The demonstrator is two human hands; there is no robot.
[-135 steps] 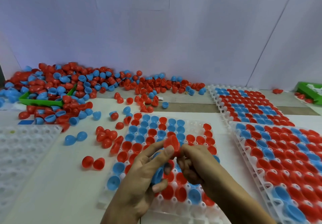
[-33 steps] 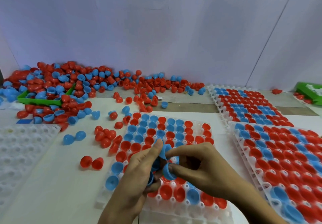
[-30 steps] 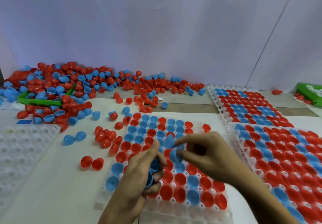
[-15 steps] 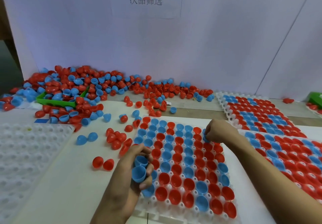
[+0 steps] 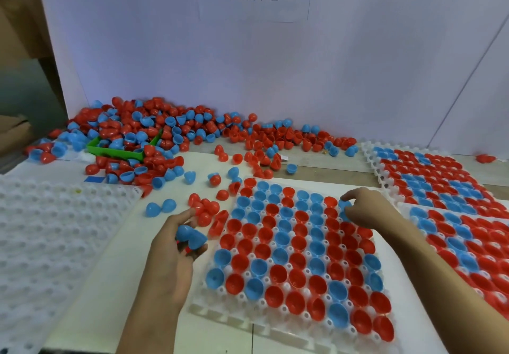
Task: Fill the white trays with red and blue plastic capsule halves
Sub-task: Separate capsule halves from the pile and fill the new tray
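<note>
The middle white tray [image 5: 220, 312] is packed with red and blue capsule halves. My left hand [image 5: 170, 260] hovers just off its left edge and grips a short stack of blue halves [image 5: 190, 237], its fingertips near a cluster of loose red halves [image 5: 203, 207]. My right hand [image 5: 366, 207] is at the tray's far right corner. Its index finger and thumb pinch a blue half [image 5: 344, 205] that sits at a corner cell there.
A big pile of red and blue halves [image 5: 154, 130] lies at the back left around a green tray [image 5: 121, 153]. An empty white tray [image 5: 41, 229] lies on the left. Two filled trays [image 5: 427, 177] [image 5: 484, 243] lie on the right, under my right forearm.
My right hand took a blue half from the stack and carried it out to the tray's far right corner. My left hand drifted left off the tray with the stack.
</note>
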